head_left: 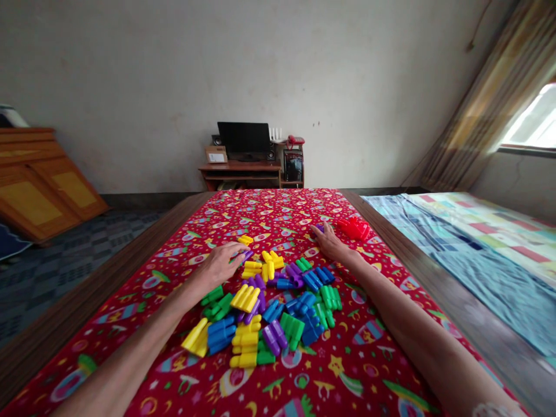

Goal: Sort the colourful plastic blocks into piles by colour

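Note:
My left hand (222, 264) reaches over the far left edge of the pile, its fingers curled round a purple block (248, 255). A bit of green shows beneath these fingers. Farther off to the right, my right hand (330, 243) has its fingers on another purple block (320, 227), which the hand partly hides. Just beside it lies a heap of red blocks (354, 227). Between my arms spreads a loose pile of plastic blocks with rounded pegs: yellow blocks (245, 298), blue blocks (221, 334), green blocks (292, 329) and purple blocks (275, 337).
A red patterned cloth (330, 388) covers the long wooden table (428, 292). On the right is a bed (482, 243) with coloured sheets. A desk (243, 168) with a monitor (244, 137) stands against the far wall, and a wooden cabinet (43, 185) at left.

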Motion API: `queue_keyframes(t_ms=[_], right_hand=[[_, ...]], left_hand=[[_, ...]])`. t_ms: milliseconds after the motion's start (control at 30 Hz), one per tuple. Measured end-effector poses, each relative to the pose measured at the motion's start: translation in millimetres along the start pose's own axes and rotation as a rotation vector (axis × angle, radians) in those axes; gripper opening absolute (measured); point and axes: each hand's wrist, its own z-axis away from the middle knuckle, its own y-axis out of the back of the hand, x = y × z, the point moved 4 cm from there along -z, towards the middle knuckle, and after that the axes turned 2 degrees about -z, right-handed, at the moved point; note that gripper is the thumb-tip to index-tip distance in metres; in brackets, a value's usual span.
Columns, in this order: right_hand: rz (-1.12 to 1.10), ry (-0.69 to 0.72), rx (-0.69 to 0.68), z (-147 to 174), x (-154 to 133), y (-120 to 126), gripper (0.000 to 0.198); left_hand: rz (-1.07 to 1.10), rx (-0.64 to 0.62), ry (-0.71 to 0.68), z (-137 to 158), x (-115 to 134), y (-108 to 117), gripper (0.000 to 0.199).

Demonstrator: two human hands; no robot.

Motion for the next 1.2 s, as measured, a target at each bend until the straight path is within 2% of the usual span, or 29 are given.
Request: queue_keyframes(t_ms=[167,333,433,533,600,667,767,833,900,967,1033,1100,1200], right_hand=[[-0.048,0.03,0.004,-8.3,6.5,-1.5,0.051],[-0.07,0.076,0.041,-11.4,-1.6,3.1,0.05],[-0.004,0.02,0.078,-5.7,-7.6,21.5,0.055],[0.062,-0.007,0.115,2.8,-20.7,51.1,0.048],[0.027,0.068,0.082,8.3,-38.2,64.9,0.041],[-0.08,0.204,0.009,14.5,-62.5,68.0,0.036],[-0.271,0.457,-0.114,27.3,-103.5,57.3,0.037],[-0.346,0.614,-0.199,36.8,-125.0,48.4,0.042],[-0.361,0.691,-0.272,43.2,-134.1,45.0,0.047],[-0.313,0.657,-0.297,44.2,-129.6,49.6,0.05],[-0.209,0.564,-0.299,42.1,-117.2,59.0,0.049],[-0.097,0.498,-0.337,41.2,-106.5,66.2,0.046],[0.008,0.489,-0.432,44.8,-105.3,65.5,0.036]], left_hand=[[0.0,-0.011,-0.004,0.9,-1.0,-5.3,0.035],[-0.003,0.011,-0.022,1.8,-3.9,-9.7,0.032],[-0.011,0.002,-0.052,2.2,-2.0,-9.7,0.032],[-0.007,0.007,-0.059,3.1,0.3,-10.7,0.036],[0.012,-0.002,-0.083,4.5,3.4,-14.4,0.041],[0.037,-0.049,-0.143,6.4,8.6,-21.0,0.046],[0.061,-0.13,-0.198,8.5,13.7,-30.2,0.05],[0.072,-0.148,-0.191,8.3,12.3,-32.4,0.045],[0.074,-0.128,-0.166,7.3,7.7,-31.7,0.038],[0.052,-0.096,-0.132,6.4,2.5,-29.9,0.033],[0.024,-0.08,-0.112,5.6,1.2,-28.3,0.029],[0.008,-0.072,-0.119,4.7,6.5,-25.7,0.027],[-0.006,-0.028,-0.143,3.6,23.4,-16.1,0.024]])
